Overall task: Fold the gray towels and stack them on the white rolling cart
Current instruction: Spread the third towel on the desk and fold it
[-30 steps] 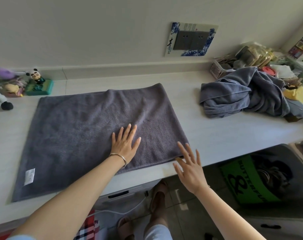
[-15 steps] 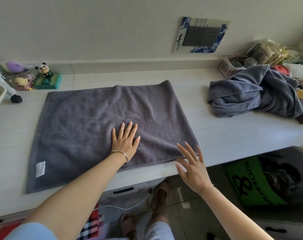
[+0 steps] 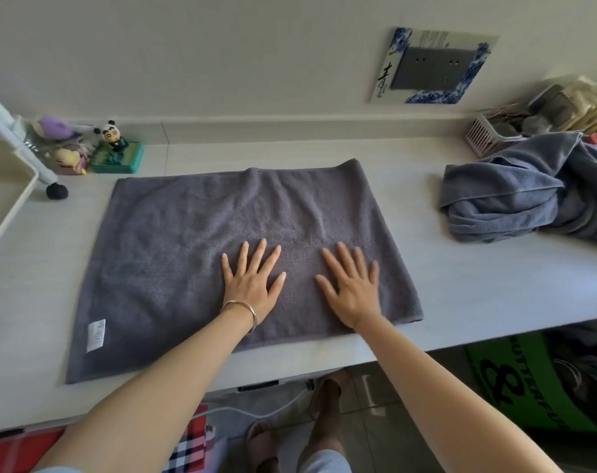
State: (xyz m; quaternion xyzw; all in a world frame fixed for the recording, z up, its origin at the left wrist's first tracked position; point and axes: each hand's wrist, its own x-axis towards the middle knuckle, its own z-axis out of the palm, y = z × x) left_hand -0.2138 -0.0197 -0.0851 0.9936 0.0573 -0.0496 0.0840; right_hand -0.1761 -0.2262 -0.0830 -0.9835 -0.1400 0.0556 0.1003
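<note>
The spread gray towel lay flat on the pale surface, its near edge close to the front lip and a white label showing at its near left corner. Both hands lay on it side by side, holding nothing: the left hand with fingers straight and fanned, palm down, and the right hand just beside it, equally flat. The towel looked to be at the smoothing stage, with no fold made yet. A heap of more gray towels sat well apart to the right, and the white rolling cart showed only at the left edge of view, its tray bare where visible. Soft ridges ran through the cloth toward the far edge. Pressing forward from there would likely push them into a thicker bunch rather than flatten them. The whole towel could also skid on the slick surface, since only the palms pinned it. Because it lay slightly skewed, a fold started without squaring the corners would probably come out uneven and stack poorly.
</note>
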